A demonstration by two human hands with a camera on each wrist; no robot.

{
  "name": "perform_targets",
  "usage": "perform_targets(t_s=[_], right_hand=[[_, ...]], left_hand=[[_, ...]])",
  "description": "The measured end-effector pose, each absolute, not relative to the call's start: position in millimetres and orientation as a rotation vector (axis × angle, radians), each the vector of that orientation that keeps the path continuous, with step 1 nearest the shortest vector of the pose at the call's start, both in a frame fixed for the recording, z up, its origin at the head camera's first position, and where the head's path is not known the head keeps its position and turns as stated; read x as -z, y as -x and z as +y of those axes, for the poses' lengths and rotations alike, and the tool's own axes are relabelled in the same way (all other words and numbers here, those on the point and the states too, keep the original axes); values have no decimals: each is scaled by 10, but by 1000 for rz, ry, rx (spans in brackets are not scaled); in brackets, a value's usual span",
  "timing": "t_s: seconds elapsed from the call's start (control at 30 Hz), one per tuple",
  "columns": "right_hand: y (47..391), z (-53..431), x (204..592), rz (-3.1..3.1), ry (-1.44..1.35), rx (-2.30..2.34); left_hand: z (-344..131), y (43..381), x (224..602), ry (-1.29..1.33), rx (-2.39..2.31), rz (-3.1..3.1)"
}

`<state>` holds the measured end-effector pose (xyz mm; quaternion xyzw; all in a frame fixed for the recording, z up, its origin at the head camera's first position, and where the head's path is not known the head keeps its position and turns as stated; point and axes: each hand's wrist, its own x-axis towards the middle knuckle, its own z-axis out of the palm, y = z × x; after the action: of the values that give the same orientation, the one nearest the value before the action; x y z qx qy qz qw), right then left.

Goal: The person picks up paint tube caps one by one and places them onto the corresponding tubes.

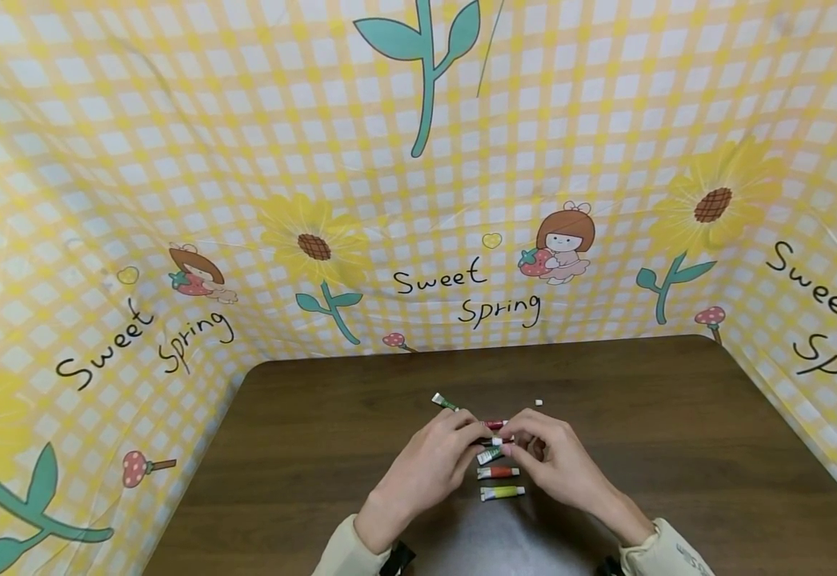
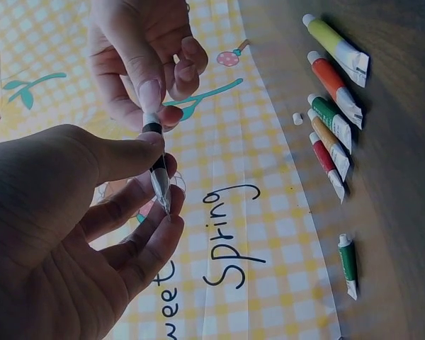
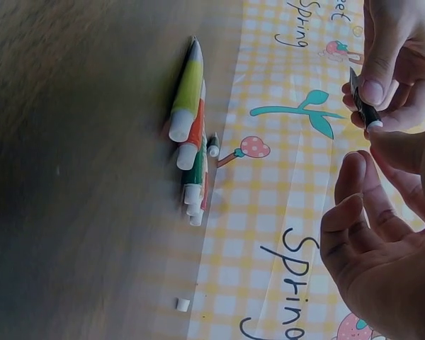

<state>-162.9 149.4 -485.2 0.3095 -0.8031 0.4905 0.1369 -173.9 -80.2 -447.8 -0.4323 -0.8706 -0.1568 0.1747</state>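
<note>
My left hand (image 1: 429, 460) pinches a small black paint tube (image 2: 158, 173) between thumb and fingers, its flat crimped end toward the palm. At the tube's other end, the thumb and a fingertip of my right hand (image 1: 566, 464) pinch the white cap (image 2: 150, 119). Both hands meet above a row of paint tubes: yellow (image 1: 502, 493), orange (image 1: 499, 473), green (image 1: 490, 456), ochre (image 2: 331, 143) and red (image 2: 327, 164). The fingers partly cover this row in the head view.
A second green tube (image 2: 348, 265) lies apart on the far left of the row, its nozzle uncapped. One loose white cap (image 1: 538, 402) sits beyond my right hand on the brown wooden table (image 1: 303, 480). Yellow checked cloth (image 1: 418, 208) hangs around the table's back and sides.
</note>
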Motion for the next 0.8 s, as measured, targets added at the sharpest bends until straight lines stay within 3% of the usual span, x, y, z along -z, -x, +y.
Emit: perform_targets(t_s=[0.8], right_hand=[[1615, 1480, 4843, -2355, -844, -1393]], left_hand=[[-783, 1730, 4446, 1238, 446, -2473]])
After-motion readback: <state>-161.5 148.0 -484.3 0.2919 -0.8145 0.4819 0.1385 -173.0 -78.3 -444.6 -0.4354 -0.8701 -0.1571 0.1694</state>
